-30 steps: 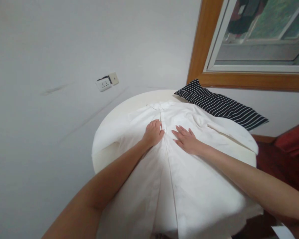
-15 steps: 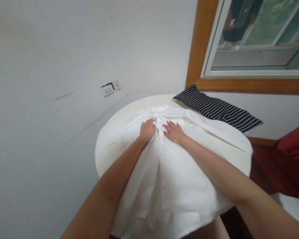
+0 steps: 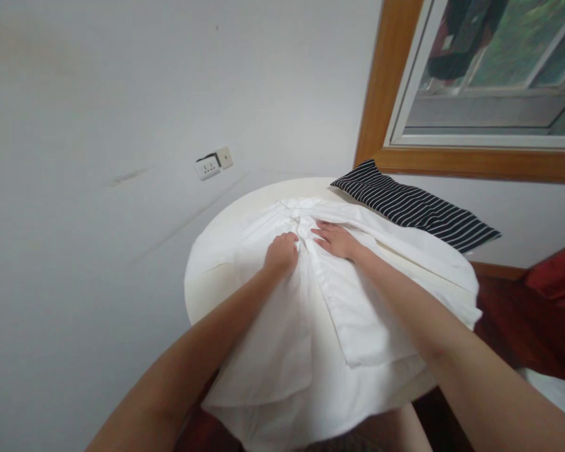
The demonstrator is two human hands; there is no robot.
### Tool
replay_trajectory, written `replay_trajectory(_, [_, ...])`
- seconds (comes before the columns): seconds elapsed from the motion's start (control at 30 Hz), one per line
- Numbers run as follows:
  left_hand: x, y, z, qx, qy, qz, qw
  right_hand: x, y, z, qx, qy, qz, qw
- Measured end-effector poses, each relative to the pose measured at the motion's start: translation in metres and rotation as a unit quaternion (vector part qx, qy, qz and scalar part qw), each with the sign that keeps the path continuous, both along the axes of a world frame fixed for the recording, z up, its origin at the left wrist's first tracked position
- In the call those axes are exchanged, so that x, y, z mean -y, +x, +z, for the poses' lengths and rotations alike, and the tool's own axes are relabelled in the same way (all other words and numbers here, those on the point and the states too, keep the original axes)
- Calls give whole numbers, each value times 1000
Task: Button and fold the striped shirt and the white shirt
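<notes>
A white button-up shirt [image 3: 367, 333] lies front up over a round cream table [image 3: 214, 295], its lower hem hanging past the near edge. The two front panels are parted below my hands, showing the shirt's inner back between them. On the left front edge, just under the collar area, my left hand [image 3: 282, 252] has its fingers curled round the fabric. My right hand [image 3: 335, 240] rests on the right panel near the collar, fingers stretched out and apart. The sleeves run out to either side of the table.
A black and white striped cloth [image 3: 414, 204] lies along the table's far right edge. Behind stand a pale wall with a socket [image 3: 208, 167] and a wood-framed window [image 3: 480, 158]. Red fabric [image 3: 558, 273] and white cloth [image 3: 553, 392] are at the right.
The shirt's front panels have moved apart below the hands, opening a gap. My left hand has shifted slightly toward me; my right hand has moved slightly right and away.
</notes>
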State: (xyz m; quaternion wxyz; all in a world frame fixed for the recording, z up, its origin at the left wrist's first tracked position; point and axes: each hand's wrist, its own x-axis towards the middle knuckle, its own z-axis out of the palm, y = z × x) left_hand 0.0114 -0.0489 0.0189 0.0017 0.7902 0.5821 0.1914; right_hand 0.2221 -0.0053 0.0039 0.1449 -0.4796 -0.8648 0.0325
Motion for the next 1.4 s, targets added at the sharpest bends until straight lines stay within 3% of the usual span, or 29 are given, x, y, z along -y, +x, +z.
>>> replay_trajectory(0.17, [5,8,-18,38,24,0,999,-6,5,6,-74,32,18,997])
replay_trajectory(0.33, [-10,10,-24,28,35,-4,999,22,-6,27,-143,86,43,985])
replay_trajectory(0.43, [-21,12,-23,39,9,5,999,48,-19,30,-171,38,8,984])
replay_trajectory(0.53, [-24,11,-20,60,-7,17,998,64,-30,22,-182,-33,-45,982])
replay_trajectory(0.73, [-6,4,0,55,65,-14,996,69,-35,12,-167,-43,-89,981])
replay_trajectory(0.83, [0,3,12,63,-12,-78,995,68,-35,14,-157,-32,-90,983])
replay_trajectory(0.93, [4,3,17,66,-75,-95,990,66,-35,14,-155,-37,-93,983])
replay_trajectory(1.13, [5,5,11,65,-85,-79,991,66,-35,13,-158,-49,-109,980])
replay_trajectory(1.4, [0,6,-3,50,-51,-85,994,71,-40,16,-99,2,-112,989])
